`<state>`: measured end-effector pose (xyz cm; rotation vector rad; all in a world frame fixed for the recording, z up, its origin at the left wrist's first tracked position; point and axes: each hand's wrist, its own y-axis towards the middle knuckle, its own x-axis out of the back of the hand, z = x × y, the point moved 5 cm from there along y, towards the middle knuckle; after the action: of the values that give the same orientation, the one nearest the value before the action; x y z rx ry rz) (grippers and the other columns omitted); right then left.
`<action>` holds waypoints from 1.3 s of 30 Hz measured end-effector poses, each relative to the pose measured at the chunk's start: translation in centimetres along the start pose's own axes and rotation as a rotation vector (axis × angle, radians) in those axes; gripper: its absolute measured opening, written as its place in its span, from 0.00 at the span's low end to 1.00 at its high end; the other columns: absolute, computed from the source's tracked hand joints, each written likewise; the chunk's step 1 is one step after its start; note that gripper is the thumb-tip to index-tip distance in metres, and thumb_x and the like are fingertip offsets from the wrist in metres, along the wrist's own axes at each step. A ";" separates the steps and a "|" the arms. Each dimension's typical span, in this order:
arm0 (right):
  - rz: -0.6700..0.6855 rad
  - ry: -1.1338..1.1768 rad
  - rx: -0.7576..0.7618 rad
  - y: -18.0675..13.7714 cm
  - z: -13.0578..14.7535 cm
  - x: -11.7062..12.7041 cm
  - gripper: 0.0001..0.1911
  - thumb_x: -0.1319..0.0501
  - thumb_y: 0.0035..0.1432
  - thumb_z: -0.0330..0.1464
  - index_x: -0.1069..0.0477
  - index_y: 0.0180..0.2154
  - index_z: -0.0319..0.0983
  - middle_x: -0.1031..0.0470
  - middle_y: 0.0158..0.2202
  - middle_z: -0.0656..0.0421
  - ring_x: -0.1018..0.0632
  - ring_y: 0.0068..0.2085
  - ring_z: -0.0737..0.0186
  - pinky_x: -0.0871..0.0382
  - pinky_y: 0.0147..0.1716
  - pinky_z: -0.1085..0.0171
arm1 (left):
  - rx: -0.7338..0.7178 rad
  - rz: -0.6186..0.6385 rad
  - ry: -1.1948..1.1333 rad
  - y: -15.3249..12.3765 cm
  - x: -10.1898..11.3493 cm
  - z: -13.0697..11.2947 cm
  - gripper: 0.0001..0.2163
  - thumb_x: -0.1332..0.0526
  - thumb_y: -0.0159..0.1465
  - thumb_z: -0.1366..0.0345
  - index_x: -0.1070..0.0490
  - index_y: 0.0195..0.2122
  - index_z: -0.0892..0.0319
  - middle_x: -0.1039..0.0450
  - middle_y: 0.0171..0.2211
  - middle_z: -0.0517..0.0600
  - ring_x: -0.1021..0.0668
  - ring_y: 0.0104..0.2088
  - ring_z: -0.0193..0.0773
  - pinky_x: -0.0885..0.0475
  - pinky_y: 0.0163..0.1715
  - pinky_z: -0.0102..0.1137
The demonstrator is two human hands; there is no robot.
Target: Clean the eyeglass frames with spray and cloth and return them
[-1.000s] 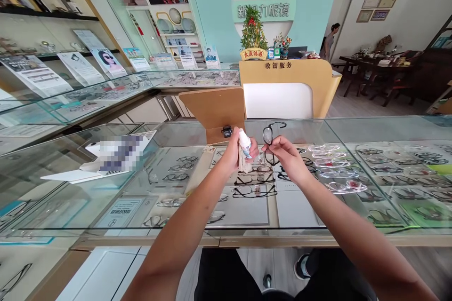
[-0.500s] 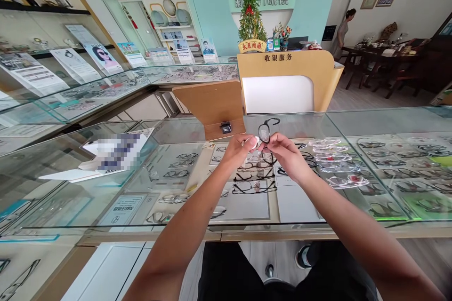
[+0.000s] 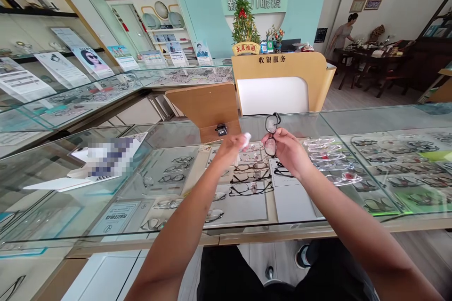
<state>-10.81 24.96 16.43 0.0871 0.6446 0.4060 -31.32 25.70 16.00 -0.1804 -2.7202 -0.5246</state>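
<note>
Three lettered pieces beyond the counter: one cash desk [image 3: 278,68] marked 收银服务; one pot plaque [image 3: 246,49] reading 大展鸿图; one wall sign [image 3: 264,2], first character 新, last three 力眼镜, the second masked by a potted plant [image 3: 243,23].

One pair of black-rimmed eyeglasses [image 3: 271,125], on end above the glass counter [image 3: 247,236], lenses one over the other; pinched between thumb and fingers of the right hand [image 3: 291,151], arm stretched forward.

One small white container [image 3: 246,139], gripped in the left hand [image 3: 229,147], arm likewise extended, near the eyeglasses but apart; only its end shows, any label hidden.

One brown cardboard stand [image 3: 208,103], bearing a black object [image 3: 221,130] with print too small to read.

One white booklet [image 3: 106,157], mostly pixelated.

Several spectacle frames [image 3: 251,190] under glass, some covered by the forearms.
</note>
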 end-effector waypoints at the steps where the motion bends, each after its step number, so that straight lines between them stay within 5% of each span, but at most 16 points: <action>1: -0.018 0.012 0.002 0.1 0.2 0.2 0.11 0.26 0.59 0.37 0.27 0.33 0.46 0.14 0.37 0.57 0.20 0.39 0.58 0.25 0.41 0.60 | 0.020 -0.061 -0.014 0.4 1.0 0.7 0.32 0.48 0.71 0.32 0.30 0.25 0.56 0.29 0.25 0.51 0.29 0.26 0.40 0.33 0.29 0.36; 5: -0.064 0.055 0.003 0.6 0.9 1.1 0.11 0.26 0.57 0.36 0.27 0.32 0.45 0.14 0.37 0.57 0.18 0.40 0.58 0.24 0.42 0.60 | 0.135 -0.365 0.020 1.6 5.7 3.8 0.17 0.41 0.69 0.45 0.29 0.38 0.54 0.25 0.30 0.49 0.23 0.30 0.41 0.27 0.32 0.34; 9: -0.070 0.063 -0.002 0.9 1.0 1.6 0.11 0.26 0.57 0.36 0.28 0.32 0.44 0.14 0.37 0.57 0.18 0.40 0.60 0.24 0.42 0.61 | 0.211 -0.467 0.158 1.7 8.8 6.2 0.17 0.40 0.69 0.44 0.29 0.46 0.53 0.19 0.40 0.51 0.19 0.38 0.42 0.24 0.40 0.35; 16: -0.075 0.025 0.010 1.0 1.2 1.9 0.12 0.27 0.58 0.37 0.29 0.32 0.45 0.15 0.38 0.57 0.18 0.40 0.59 0.24 0.41 0.61 | 0.366 -0.324 0.422 0.8 11.0 8.6 0.18 0.26 0.58 0.45 0.17 0.40 0.53 0.16 0.38 0.49 0.19 0.38 0.45 0.29 0.38 0.34; 24: -0.083 0.042 0.001 1.0 1.2 2.1 0.12 0.25 0.56 0.36 0.28 0.32 0.45 0.15 0.37 0.57 0.19 0.40 0.60 0.25 0.40 0.62 | 0.458 -0.232 0.533 0.6 11.0 10.6 0.15 0.23 0.54 0.50 0.16 0.36 0.53 0.16 0.35 0.51 0.18 0.38 0.51 0.27 0.40 0.39; 29: -0.083 0.033 0.003 0.9 1.1 2.0 0.12 0.25 0.56 0.36 0.28 0.32 0.45 0.15 0.38 0.58 0.19 0.40 0.59 0.25 0.41 0.60 | 0.490 -0.226 0.527 0.4 10.8 10.3 0.17 0.21 0.53 0.49 0.16 0.38 0.52 0.14 0.40 0.53 0.16 0.42 0.53 0.26 0.42 0.39; 34: -0.070 0.053 0.010 0.8 1.4 1.9 0.11 0.26 0.57 0.35 0.28 0.32 0.44 0.15 0.37 0.57 0.19 0.39 0.60 0.26 0.41 0.62 | 0.538 -0.310 0.522 -0.3 12.7 8.4 0.25 0.25 0.55 0.36 0.20 0.36 0.53 0.15 0.42 0.55 0.17 0.42 0.52 0.29 0.40 0.37; 36: -0.060 0.062 0.015 0.8 1.5 1.9 0.11 0.26 0.58 0.35 0.28 0.31 0.44 0.15 0.36 0.57 0.20 0.39 0.61 0.27 0.40 0.64 | 0.560 -0.412 0.507 -0.8 14.2 7.2 0.27 0.33 0.62 0.33 0.21 0.36 0.55 0.18 0.38 0.56 0.19 0.40 0.52 0.31 0.37 0.37; 39: -0.043 0.059 0.024 0.8 1.8 1.9 0.11 0.26 0.58 0.36 0.27 0.31 0.44 0.14 0.38 0.57 0.20 0.39 0.61 0.26 0.40 0.64 | 0.454 -0.651 0.259 -1.5 16.2 4.9 0.20 0.40 0.68 0.42 0.24 0.38 0.55 0.26 0.31 0.53 0.25 0.36 0.47 0.35 0.33 0.36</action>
<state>-8.62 26.49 16.96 0.0842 0.7088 0.3608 -48.18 27.07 17.31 0.8464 -2.5124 -0.0624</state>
